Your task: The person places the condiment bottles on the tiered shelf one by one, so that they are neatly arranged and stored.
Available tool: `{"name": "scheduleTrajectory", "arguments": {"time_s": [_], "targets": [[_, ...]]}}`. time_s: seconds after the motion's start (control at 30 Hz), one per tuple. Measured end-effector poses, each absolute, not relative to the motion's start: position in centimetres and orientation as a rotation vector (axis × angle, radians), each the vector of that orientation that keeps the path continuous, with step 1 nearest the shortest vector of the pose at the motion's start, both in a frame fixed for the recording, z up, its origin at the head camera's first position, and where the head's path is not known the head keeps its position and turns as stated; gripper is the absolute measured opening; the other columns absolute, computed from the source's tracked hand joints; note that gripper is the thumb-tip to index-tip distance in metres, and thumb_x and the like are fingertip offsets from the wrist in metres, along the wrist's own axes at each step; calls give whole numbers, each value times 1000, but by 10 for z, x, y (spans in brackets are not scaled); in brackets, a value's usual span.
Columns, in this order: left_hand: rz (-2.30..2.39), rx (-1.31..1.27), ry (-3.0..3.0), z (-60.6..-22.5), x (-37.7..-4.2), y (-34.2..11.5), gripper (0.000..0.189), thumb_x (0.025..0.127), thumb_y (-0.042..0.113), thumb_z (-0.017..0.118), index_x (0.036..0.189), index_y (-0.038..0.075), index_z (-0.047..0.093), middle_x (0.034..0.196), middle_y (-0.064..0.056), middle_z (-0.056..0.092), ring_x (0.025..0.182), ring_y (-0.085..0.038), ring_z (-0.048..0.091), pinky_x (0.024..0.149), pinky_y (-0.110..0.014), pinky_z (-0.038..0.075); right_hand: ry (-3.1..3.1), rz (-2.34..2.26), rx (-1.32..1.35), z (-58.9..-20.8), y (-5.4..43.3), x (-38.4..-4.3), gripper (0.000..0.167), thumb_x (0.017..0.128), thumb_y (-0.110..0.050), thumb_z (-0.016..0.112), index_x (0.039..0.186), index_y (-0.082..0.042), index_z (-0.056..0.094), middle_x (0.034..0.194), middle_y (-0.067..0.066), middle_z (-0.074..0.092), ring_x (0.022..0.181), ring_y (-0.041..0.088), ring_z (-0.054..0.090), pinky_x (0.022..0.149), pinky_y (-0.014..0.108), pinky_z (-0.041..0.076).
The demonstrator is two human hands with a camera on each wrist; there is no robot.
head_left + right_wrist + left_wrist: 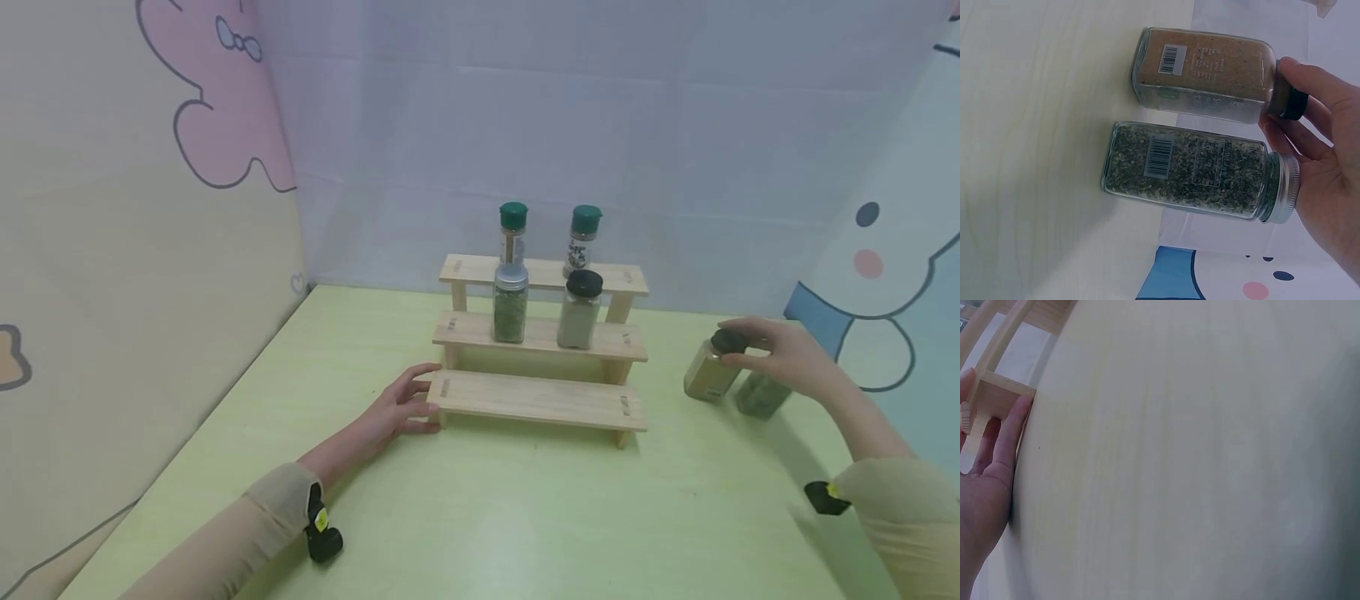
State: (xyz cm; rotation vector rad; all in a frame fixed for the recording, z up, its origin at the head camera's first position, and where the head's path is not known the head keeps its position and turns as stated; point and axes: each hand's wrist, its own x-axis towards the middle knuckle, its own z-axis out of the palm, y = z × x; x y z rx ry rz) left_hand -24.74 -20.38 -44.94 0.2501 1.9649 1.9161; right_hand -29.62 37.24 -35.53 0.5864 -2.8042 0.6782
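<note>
On the right, my right hand [787,354] pinches the black cap of a glass spice jar [1207,72] filled with brown powder. The jar leans slightly in the head view; whether its base touches the table I cannot tell. Close beside it is a second glass jar [1188,172] of dark green flakes with a silver lid, partly behind the hand in the head view. My left hand [393,408] grips the left end of the lowest step of a three-tier wooden spice rack [536,398]. Some left fingers reach beneath that step in the left wrist view.
Two green-capped bottles, one left [513,233] and one right [583,242], stand on the top step. The middle step holds a silver-lidded herb jar [510,312] and a black-capped jar [579,317]. Behind the pale yellow table [540,517] hangs a cloth backdrop [375,167].
</note>
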Motion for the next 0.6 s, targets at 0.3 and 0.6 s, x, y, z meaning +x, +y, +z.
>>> {"name": "scheduleTrajectory", "arguments": {"time_s": [0.3,0.6], "targets": [[1911,249,1970,-449,-248,-203,66,96,15,63,151,30,30,152,-17,34,130,-33,51,97,-47,57,-2810,609,575,-355,372,-296,55,82,-28,81,129,-6,63,120,23,69,97,-5,67,80,12,53],[1911,241,1974,-451,-248,-205,66,96,16,64,150,32,30,151,-16,35,129,-31,53,96,-46,57,-2830,631,548,-355,369,-294,55,85,-27,79,130,-2,61,123,27,65,111,51,61,90,59,51]]}}
